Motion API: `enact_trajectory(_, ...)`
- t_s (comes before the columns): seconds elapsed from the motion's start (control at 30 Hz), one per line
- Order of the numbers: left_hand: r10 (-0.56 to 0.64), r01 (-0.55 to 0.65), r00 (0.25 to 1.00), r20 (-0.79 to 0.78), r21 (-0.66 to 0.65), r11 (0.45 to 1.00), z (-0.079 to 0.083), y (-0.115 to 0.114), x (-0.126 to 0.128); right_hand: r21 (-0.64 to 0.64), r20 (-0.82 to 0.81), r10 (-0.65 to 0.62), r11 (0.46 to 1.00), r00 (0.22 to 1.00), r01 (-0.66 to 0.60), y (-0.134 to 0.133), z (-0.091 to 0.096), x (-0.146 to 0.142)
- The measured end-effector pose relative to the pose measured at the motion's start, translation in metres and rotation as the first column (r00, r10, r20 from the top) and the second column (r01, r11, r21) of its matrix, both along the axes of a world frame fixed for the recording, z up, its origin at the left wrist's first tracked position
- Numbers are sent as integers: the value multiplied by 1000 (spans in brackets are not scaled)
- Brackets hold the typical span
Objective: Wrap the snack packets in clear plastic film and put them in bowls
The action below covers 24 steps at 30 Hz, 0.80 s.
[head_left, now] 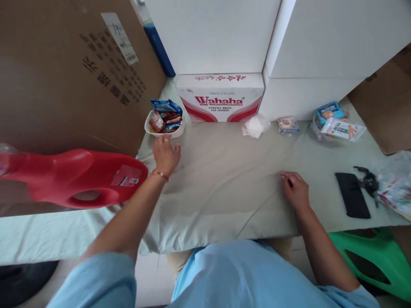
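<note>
My left hand [166, 155] reaches forward over the cloth-covered table [224, 179], just short of a white bowl [150, 128] filled with snack packets [165, 113]; its fingers are curled downward and hold nothing I can see. My right hand [294, 189] rests on the cloth at the right, fingers bent loosely with the tips touching the fabric, nothing in it.
A red detergent jug [73, 176] lies on its side at the left against a big cardboard box [64, 72]. A Wahaha carton [221, 97] stands at the back. Crumpled plastic [255, 126], small packets [288, 125], a clear tub with snacks [337, 124], a black phone [352, 194] and keys [367, 179] lie right.
</note>
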<state>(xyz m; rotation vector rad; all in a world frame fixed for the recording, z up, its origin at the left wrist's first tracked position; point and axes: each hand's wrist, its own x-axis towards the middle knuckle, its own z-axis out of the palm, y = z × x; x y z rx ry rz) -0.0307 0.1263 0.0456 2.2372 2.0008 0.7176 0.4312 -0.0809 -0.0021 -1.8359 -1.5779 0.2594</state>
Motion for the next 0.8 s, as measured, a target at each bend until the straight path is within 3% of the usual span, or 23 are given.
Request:
enact_trajectory(0.1,-27,27,999,-35,-15,1000,0,46,-11,-14,13,-56,998,998,56,-37,-7,21)
enact_trajectory(0.23,-86,86,993,-76,2,996,-9,65,-14,4,10,-150,989,989,150,-66,-17,39)
enact_trajectory(0.33,-221,221,971,-96,-7,975,-19,44,-3,29,56,-149,989,987,147,-69,-23,38)
enact_trajectory(0.47,-377,379,920,-106,0,925,-34,-16,22,53,142,-140,990,980,133,-66,-28,33)
enact_trajectory(0.57,-446,450,892,-68,49,892,-33,-55,47,54,160,-140,990,977,133,-66,-30,32)
enact_trajectory(0.67,-418,389,892,171,182,903,-20,-61,78,52,161,-137,990,977,130,-66,-30,33)
enact_trajectory(0.73,-291,209,824,487,217,953,-10,-43,97,55,157,-135,990,978,128,-66,-30,33)
enact_trajectory(0.77,-187,96,727,660,173,980,-6,-29,105,57,156,-136,990,978,128,-66,-30,33)
enact_trajectory(0.8,-98,9,567,818,113,994,-3,-13,112,59,154,-137,990,978,130,-66,-29,33)
